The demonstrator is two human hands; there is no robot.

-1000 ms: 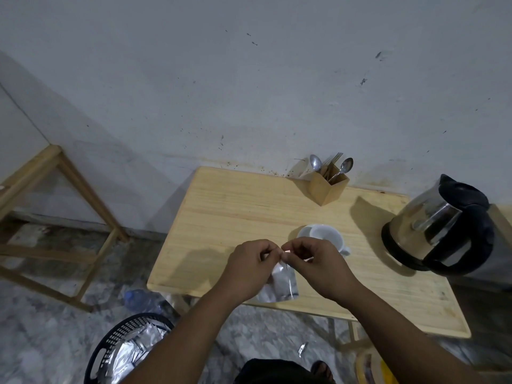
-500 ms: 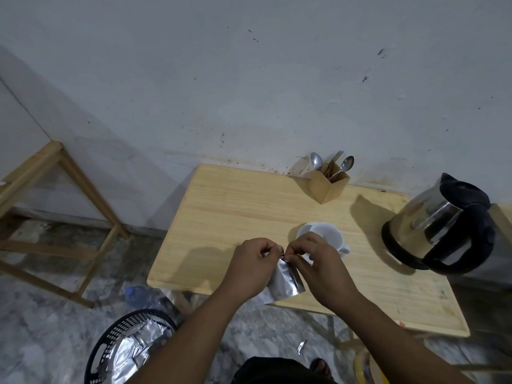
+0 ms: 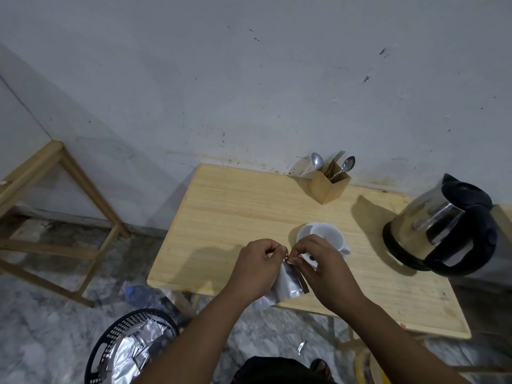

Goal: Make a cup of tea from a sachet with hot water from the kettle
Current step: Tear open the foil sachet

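Note:
A silver foil tea sachet (image 3: 289, 282) hangs over the table's front edge. My left hand (image 3: 256, 268) and my right hand (image 3: 322, 266) both pinch its top edge, fingertips almost touching. Just behind my right hand a white cup (image 3: 322, 235) stands upright on the wooden table (image 3: 230, 217); its handle points right. A steel kettle (image 3: 443, 225) with a black handle and base sits at the table's right side.
A wooden holder (image 3: 329, 187) with spoons and a fork stands at the table's back by the wall. On the floor at lower left is a black basket (image 3: 130, 347) holding foil wrappers, a plastic bottle (image 3: 141, 296) beside it. A wooden frame (image 3: 55, 206) stands at left.
The sachet has tilted from hanging straight down to slanting, its lower end swung right. Both hands stay pinched on its top, close to the cup.

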